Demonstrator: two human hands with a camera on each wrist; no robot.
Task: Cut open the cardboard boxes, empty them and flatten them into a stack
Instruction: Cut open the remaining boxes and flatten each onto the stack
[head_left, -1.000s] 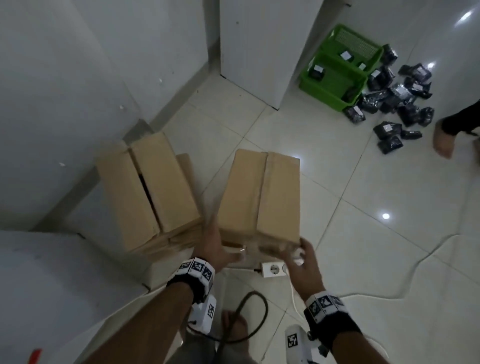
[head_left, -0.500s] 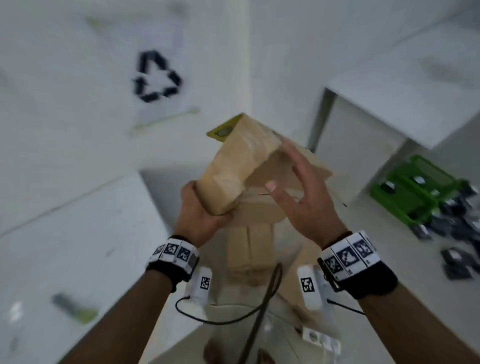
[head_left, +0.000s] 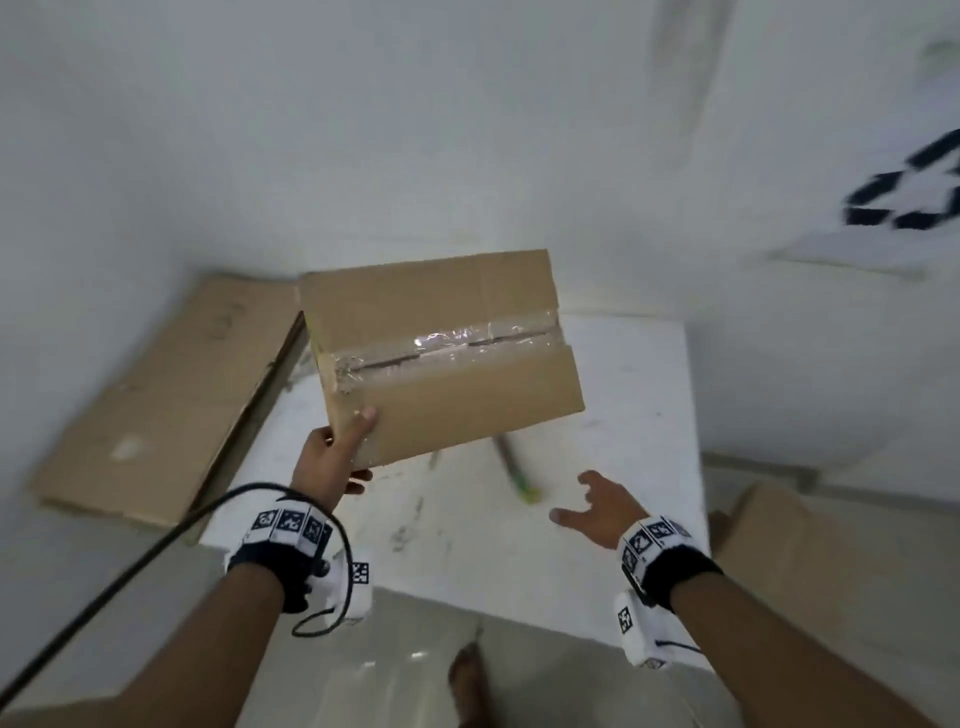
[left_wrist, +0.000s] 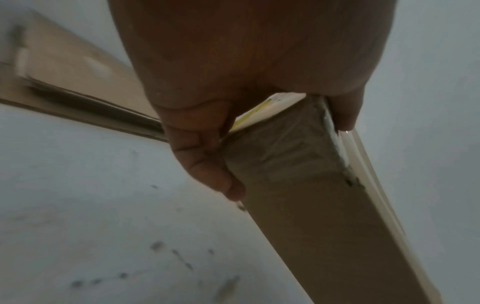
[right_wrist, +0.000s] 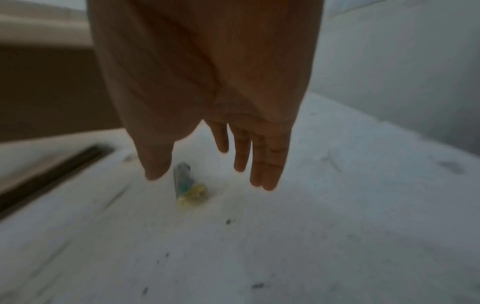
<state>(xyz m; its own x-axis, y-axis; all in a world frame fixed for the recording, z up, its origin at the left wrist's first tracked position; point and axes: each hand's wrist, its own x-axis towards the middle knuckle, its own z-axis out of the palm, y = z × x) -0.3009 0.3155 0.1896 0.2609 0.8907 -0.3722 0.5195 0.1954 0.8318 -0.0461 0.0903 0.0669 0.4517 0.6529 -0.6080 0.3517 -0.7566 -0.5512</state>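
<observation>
A taped brown cardboard box (head_left: 441, 353) hangs above a white table (head_left: 597, 519), its clear tape seam facing up. My left hand (head_left: 337, 457) grips its near left corner, thumb on top and fingers underneath; the left wrist view shows that same box corner (left_wrist: 298, 185) pinched in my left hand (left_wrist: 233, 133). My right hand (head_left: 597, 506) hovers open over the table, fingers spread, holding nothing. A blurred green-and-yellow cutter (head_left: 519, 478) lies on the table just beyond it, and in the right wrist view the cutter (right_wrist: 188, 185) lies below my right hand (right_wrist: 221, 164).
Flattened cardboard (head_left: 166, 395) leans against the wall left of the table. More cardboard (head_left: 810, 561) stands at the right of the table. A sheet with a recycling symbol (head_left: 904, 197) hangs on the wall at right. A black cable (head_left: 130, 571) trails from my left wrist.
I lifted the box from the floor pile, turned to the table and brought it over the top. My right hand let go of the box and now hangs open near the cutter.
</observation>
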